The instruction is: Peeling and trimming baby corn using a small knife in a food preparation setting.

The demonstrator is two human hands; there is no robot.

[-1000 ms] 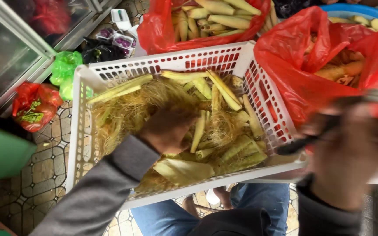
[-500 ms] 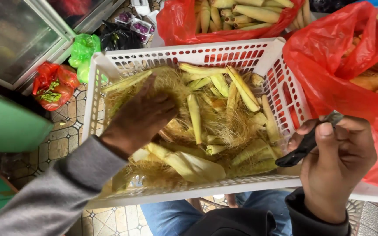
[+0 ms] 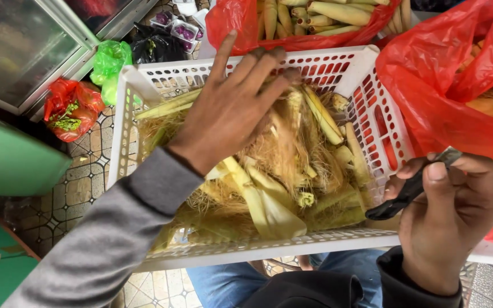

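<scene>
A white plastic basket [image 3: 366, 100] rests on my lap, filled with pale yellow corn husks and silk [image 3: 281, 188]. My left hand [image 3: 232, 105] hovers over the husks with fingers spread, reaching toward the basket's far rim and holding nothing. My right hand [image 3: 452, 219] sits at the basket's near right corner, closed around a black-handled knife [image 3: 409, 188] whose handle points left over the rim. Beyond the basket, a red plastic bag [image 3: 232, 17] holds several peeled baby corn cobs [image 3: 326, 11].
A second red bag [image 3: 446, 85] with corn lies at the right. Green bag [image 3: 109, 63], black bag [image 3: 155, 43] and a small red bag [image 3: 72, 108] sit on the patterned tile floor at left, beside a glass-fronted cabinet [image 3: 24, 51]. Green surface [image 3: 7, 165] at far left.
My left hand lifted off the husks and moved up toward the basket's far rim, fingers spreading. My right hand with the knife came closer to the basket's right corner.
</scene>
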